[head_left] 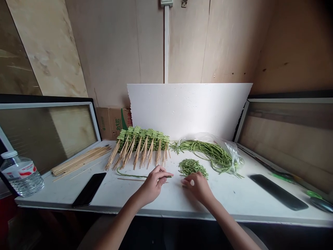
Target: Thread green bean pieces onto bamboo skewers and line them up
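Note:
A long green bean [130,175] runs through my left hand [156,180], its cut end showing at the fingertips. The fingers of that hand are closed around it. A single bamboo skewer [127,179] lies on the table and passes behind my left hand. My right hand [197,185] is to the right, thumb and forefinger pinched low over the table. Whatever is in that pinch is too small to make out. Just behind my right hand sits a heap of short cut bean pieces [191,166].
Stacked bean skewers [143,139] stand at the back, sticks toward me. Long beans [208,149] lie partly in a plastic bag [232,152]. Loose skewers [80,161], a phone [89,189] and a water bottle [22,175] are left; a dark, flat object [278,192] is right.

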`<action>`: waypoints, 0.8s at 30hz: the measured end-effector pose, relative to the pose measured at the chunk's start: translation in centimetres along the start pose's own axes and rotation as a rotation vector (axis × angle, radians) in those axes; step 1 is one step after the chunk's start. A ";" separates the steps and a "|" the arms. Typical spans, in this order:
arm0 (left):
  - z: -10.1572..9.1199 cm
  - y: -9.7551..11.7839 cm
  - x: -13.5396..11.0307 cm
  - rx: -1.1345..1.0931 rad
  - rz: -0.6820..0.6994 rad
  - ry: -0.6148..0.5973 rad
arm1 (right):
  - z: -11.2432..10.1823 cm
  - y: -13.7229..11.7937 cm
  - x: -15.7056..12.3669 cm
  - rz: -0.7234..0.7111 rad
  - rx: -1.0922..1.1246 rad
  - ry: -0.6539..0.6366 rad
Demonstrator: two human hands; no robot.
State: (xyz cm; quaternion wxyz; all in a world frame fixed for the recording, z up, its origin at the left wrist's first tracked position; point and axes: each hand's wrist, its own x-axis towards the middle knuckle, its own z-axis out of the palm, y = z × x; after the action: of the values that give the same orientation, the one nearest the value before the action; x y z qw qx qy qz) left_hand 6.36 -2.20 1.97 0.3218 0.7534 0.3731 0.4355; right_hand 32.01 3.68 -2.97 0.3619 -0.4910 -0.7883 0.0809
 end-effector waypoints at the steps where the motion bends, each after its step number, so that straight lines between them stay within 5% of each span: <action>1: 0.1 -0.2 0.0 -0.003 -0.001 0.015 | -0.5 -0.5 0.1 0.006 0.060 0.013; 7: 0.9 -0.5 0.2 0.031 -0.033 0.110 | -3.8 -5.4 -0.1 -0.073 0.516 -0.195; 11: 1.1 0.4 0.1 0.041 -0.028 0.114 | -4.1 -7.6 -0.6 -0.189 0.427 -0.138; 15: 0.6 0.8 0.0 0.076 -0.069 0.065 | -4.1 -7.3 -0.4 -0.227 0.385 -0.037; 24: 0.6 1.6 -0.4 0.223 -0.015 0.066 | -3.5 -7.6 -0.8 -0.292 0.296 -0.020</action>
State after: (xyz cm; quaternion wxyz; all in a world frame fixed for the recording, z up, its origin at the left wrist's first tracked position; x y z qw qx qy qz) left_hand 7.23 -3.43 2.84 0.2268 0.7669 0.4354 0.4133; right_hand 29.04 -1.59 2.88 0.4302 -0.3122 -0.8341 0.1475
